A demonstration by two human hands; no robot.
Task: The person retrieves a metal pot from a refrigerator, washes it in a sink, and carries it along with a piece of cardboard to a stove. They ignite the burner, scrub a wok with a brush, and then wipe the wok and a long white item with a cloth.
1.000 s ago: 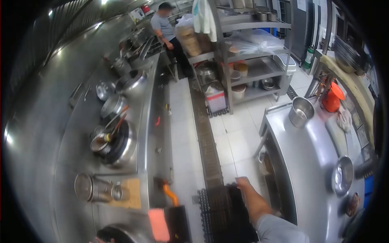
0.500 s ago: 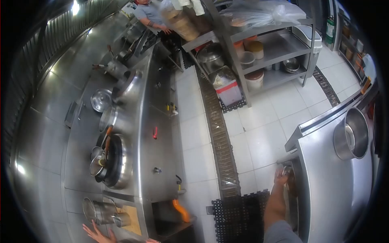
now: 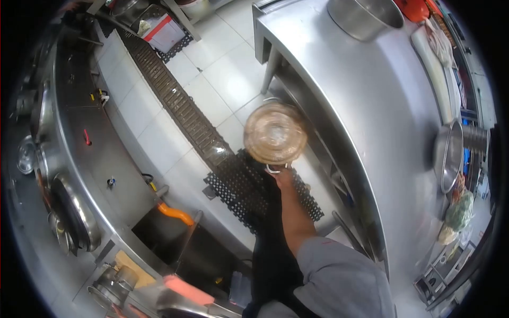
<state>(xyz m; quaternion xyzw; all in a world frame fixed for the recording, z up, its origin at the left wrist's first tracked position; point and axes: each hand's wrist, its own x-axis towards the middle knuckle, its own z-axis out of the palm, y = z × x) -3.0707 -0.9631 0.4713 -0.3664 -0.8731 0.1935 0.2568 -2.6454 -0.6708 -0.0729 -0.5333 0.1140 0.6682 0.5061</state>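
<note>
My right hand (image 3: 284, 176) grips the near loop handle of a round pot (image 3: 275, 132) with a second loop handle on its far side. The pot's top looks brown and glossy, blurred by motion; whether that is a lid or contents I cannot tell. It is over the floor, left of the steel table (image 3: 366, 148). My left hand (image 3: 137, 310) shows only as blurred fingers at the bottom edge, close to a steel pot (image 3: 108, 289) and a wooden board (image 3: 132, 269). A flat pink piece (image 3: 188, 289) lies beside it, over a round metal pan.
A large steel pot (image 3: 366, 21) and a metal strainer (image 3: 449, 156) sit on the right table. Left is the stove counter with a wok (image 3: 77, 212) and an orange hose (image 3: 175, 213). A drain grate (image 3: 175, 95) and black perforated mat (image 3: 238, 185) cover the floor.
My right hand has come out from the shelf under the table with the round pot. The view has turned down and right. Less of my left hand shows.
</note>
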